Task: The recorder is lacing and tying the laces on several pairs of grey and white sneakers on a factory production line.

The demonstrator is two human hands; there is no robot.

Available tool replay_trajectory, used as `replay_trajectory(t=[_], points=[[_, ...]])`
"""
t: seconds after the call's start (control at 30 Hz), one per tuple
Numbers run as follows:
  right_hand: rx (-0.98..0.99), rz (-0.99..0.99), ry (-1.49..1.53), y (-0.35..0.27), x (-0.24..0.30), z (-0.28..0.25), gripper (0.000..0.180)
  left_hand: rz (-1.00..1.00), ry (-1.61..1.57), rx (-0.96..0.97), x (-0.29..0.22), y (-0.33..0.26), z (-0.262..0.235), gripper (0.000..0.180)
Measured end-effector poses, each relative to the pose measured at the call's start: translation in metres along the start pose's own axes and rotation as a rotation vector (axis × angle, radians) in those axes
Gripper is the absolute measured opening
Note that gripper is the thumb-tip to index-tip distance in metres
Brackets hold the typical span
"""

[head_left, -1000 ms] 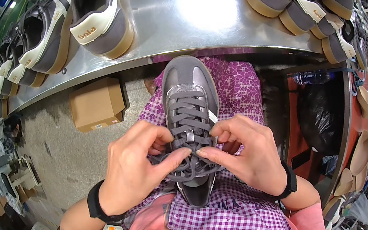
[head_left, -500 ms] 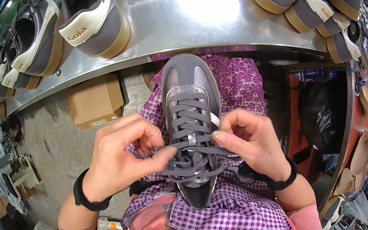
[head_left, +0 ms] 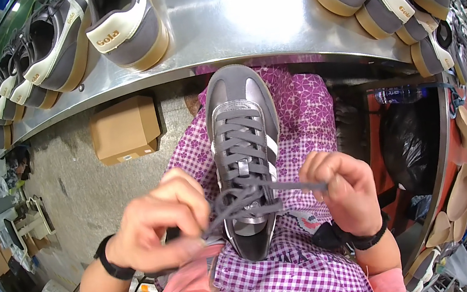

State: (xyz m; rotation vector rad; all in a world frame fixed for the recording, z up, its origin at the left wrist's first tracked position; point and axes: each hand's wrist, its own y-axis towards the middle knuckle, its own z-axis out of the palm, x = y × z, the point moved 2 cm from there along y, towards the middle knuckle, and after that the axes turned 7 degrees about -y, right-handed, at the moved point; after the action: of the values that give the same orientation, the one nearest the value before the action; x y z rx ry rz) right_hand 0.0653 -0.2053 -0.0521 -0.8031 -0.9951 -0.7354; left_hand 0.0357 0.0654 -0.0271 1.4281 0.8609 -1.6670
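A grey sneaker [head_left: 236, 92] with white side stripes rests on my lap, toe pointing away from me, over a purple checked apron [head_left: 297, 259]. Its flat grey shoelace [head_left: 293, 185] is crossed up the front, with loops lying loose above the tongue. My right hand [head_left: 344, 190] pinches one lace end and holds it stretched out to the right of the shoe. To the left, my left hand [head_left: 161, 225] is closed on the other side of the lace; its fingertips are blurred by motion.
Ahead runs a shiny metal bench [head_left: 217, 29] with rows of similar sneakers [head_left: 128, 32] at left and right. A brown cardboard box [head_left: 125, 128] stands on the floor at left. At right are a black plastic bag [head_left: 412, 144] and tan insoles [head_left: 461, 191] beside a red shelf.
Both hands have moved off the shoe's middle, the right one outward and the left one lower. The lace, loosely looped before, is now drawn out taut to the right.
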Motion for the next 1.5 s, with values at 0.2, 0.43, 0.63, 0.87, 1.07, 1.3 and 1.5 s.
replay_trajectory(t=[0.2,0.43,0.63,0.87,1.07,1.3,1.5], points=[[-0.321,-0.399,-1.001,0.01,0.013,0.011,0.033,-0.028,0.373,-0.592,0.009,-0.003,0.001,0.028],[0.299,-0.475,-0.891,0.005,0.016,0.04,0.025,0.383,1.141,-0.245,-0.009,-0.009,0.026,0.052],[0.368,-0.121,-0.561,0.003,0.02,0.027,0.018,0.323,1.057,-0.369,0.004,-0.014,0.037,0.053],[0.43,-0.275,-0.229,0.0,0.026,0.006,0.016,0.193,0.98,-0.517,0.002,-0.006,0.034,0.053],[0.544,0.315,-0.483,0.0,0.034,0.024,0.018,0.141,1.02,-0.382,0.001,-0.003,0.039,0.062],[0.317,-0.307,-0.673,-0.003,0.041,0.027,0.015,0.095,1.023,-0.178,0.004,0.009,0.043,0.039],[0.136,-0.153,-1.112,0.013,0.037,0.021,0.035,0.097,0.263,0.042,-0.014,0.001,0.014,0.018]])
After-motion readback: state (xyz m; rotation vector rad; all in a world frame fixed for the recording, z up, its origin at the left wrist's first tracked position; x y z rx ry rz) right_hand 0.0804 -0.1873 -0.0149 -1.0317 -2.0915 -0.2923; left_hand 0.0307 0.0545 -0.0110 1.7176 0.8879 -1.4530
